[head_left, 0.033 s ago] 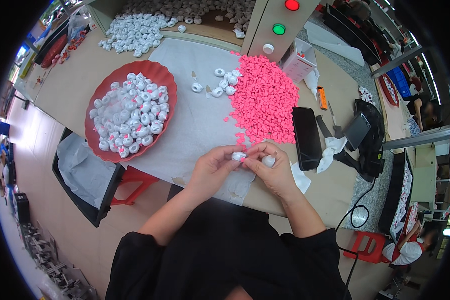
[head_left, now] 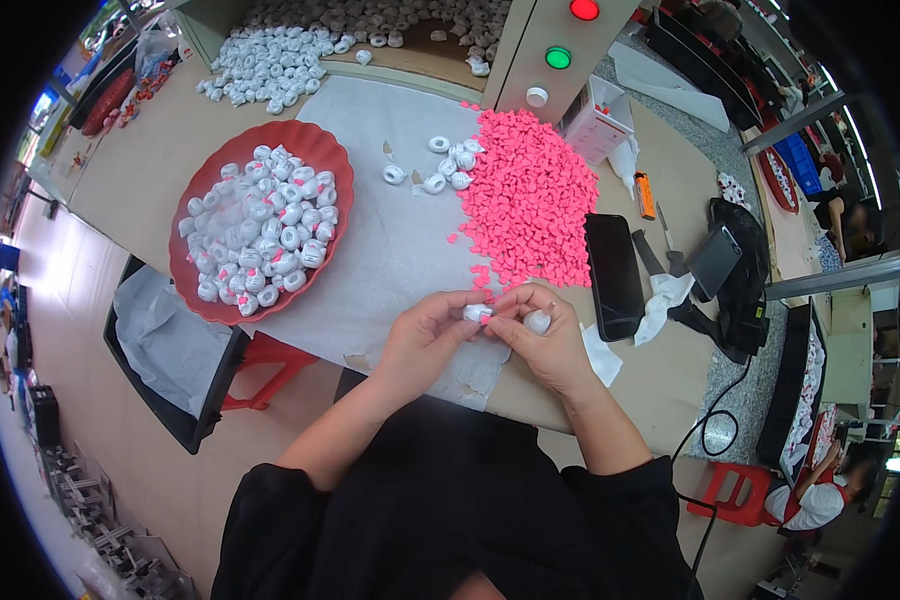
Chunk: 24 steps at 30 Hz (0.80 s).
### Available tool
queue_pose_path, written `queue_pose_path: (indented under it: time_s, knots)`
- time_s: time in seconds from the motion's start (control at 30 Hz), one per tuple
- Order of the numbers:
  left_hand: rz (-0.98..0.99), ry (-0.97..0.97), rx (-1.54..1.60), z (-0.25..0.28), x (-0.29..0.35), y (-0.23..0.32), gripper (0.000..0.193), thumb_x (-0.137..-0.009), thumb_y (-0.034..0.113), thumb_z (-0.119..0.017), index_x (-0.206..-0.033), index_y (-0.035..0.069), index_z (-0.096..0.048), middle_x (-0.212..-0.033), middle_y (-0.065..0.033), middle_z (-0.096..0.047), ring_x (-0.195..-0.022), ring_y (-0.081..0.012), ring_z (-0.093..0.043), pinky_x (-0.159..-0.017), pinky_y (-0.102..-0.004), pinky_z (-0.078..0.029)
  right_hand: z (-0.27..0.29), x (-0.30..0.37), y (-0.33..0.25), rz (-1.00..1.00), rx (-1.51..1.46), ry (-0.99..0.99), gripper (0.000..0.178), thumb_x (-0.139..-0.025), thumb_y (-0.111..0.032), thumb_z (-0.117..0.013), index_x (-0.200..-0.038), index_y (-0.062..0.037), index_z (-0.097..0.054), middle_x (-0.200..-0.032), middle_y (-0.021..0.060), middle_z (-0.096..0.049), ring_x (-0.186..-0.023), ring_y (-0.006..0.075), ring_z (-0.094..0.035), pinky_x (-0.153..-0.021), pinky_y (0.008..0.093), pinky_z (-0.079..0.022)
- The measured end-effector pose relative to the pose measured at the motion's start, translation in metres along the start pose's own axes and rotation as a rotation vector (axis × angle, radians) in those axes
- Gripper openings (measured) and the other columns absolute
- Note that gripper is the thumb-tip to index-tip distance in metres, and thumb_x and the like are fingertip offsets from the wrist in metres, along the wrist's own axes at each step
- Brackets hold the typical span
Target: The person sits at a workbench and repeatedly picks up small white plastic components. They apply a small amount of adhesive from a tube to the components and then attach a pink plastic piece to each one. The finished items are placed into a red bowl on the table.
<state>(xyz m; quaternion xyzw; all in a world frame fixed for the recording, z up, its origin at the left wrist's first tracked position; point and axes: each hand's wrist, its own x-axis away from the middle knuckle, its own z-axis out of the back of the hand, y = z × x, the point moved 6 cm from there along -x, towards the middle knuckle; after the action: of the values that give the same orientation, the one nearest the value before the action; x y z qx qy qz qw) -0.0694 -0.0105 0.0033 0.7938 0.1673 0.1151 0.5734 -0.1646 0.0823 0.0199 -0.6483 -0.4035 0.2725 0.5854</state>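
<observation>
My left hand (head_left: 425,340) pinches a small white rounded piece (head_left: 476,312) between thumb and fingertips, above the front of the paper sheet. A small pink piece (head_left: 486,320) touches its side, at the thumb tip of my right hand (head_left: 550,352). A second white rounded piece (head_left: 538,322) is tucked in the curled fingers of that right hand. Just beyond both hands spreads a heap of pink, roughly heart-shaped pieces (head_left: 530,200). Several white ring-like pieces (head_left: 435,184) lie against its left edge. Farther left, a red scalloped bowl (head_left: 342,180) holds many white pieces, some with pink bits on them.
White paper (head_left: 370,260) covers the middle table. A cabinet post (head_left: 530,65) with lights and more white pieces (head_left: 265,65) stand behind. At right lie a black phone (head_left: 614,275), an orange lighter (head_left: 645,196) and a cable (head_left: 710,430). A black tray (head_left: 205,425) sits lower left.
</observation>
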Motion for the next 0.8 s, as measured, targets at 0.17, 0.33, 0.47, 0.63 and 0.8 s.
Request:
queue_pose_path:
  time_s: [0.17, 0.33, 0.47, 0.63, 0.8]
  knots:
    - [-0.009, -0.01, -0.09, 0.0006, -0.0002, -0.0011, 0.026, -0.085, -0.003, -0.049, -0.111, -0.004, -0.05, -0.095, -0.0082, -0.058, -0.085, -0.0123, -0.056, -0.076, -0.0256, -0.046, 0.0015, -0.0006, 0.0038, -0.019, 0.021, -0.019, 0.015, -0.078, -0.002, -0.062, -0.091, 0.0004, -0.054, -0.082, 0.0043, -0.059, -0.076, 0.008, -0.056, -0.068, 0.0217, -0.045]
    - [0.014, 0.002, -0.115, 0.0014, 0.0006, -0.0018, 0.026, -0.084, -0.004, -0.049, -0.11, -0.004, -0.051, -0.093, -0.0078, -0.058, -0.083, -0.0117, -0.056, -0.075, -0.025, -0.046, 0.0028, -0.0017, 0.005, -0.023, 0.057, 0.001, 0.014, -0.078, -0.003, -0.063, -0.09, 0.0001, -0.056, -0.081, 0.0039, -0.059, -0.076, 0.0076, -0.055, -0.067, 0.0217, -0.045]
    - [0.026, 0.003, -0.1, 0.0019, 0.0013, -0.0002, 0.026, -0.084, -0.005, -0.05, -0.11, -0.004, -0.052, -0.092, -0.008, -0.059, -0.082, -0.0114, -0.056, -0.074, -0.0248, -0.046, 0.002, -0.0008, 0.0046, -0.025, 0.141, 0.04, 0.016, -0.077, -0.004, -0.064, -0.091, 0.0008, -0.059, -0.079, 0.004, -0.061, -0.074, 0.0076, -0.056, -0.066, 0.0218, -0.045]
    - [0.033, 0.009, -0.093, 0.0034, 0.0023, -0.0008, 0.026, -0.084, -0.004, -0.05, -0.11, -0.004, -0.053, -0.092, -0.0082, -0.06, -0.081, -0.0113, -0.056, -0.074, -0.0245, -0.047, 0.0015, 0.0009, 0.0073, 0.015, 0.209, 0.11, 0.014, -0.077, -0.006, -0.065, -0.088, 0.0014, -0.063, -0.079, 0.0047, -0.063, -0.072, 0.0078, -0.056, -0.064, 0.0213, -0.045]
    - [0.047, 0.045, 0.013, 0.0028, 0.0005, -0.0004, 0.026, -0.085, 0.001, -0.052, -0.111, -0.003, -0.053, -0.093, -0.0075, -0.06, -0.081, -0.0112, -0.057, -0.074, -0.0242, -0.047, -0.0003, -0.0001, 0.0035, 0.044, 0.276, 0.147, 0.011, -0.078, -0.007, -0.065, -0.086, 0.0012, -0.064, -0.079, 0.0056, -0.063, -0.072, 0.0084, -0.057, -0.064, 0.0219, -0.045]
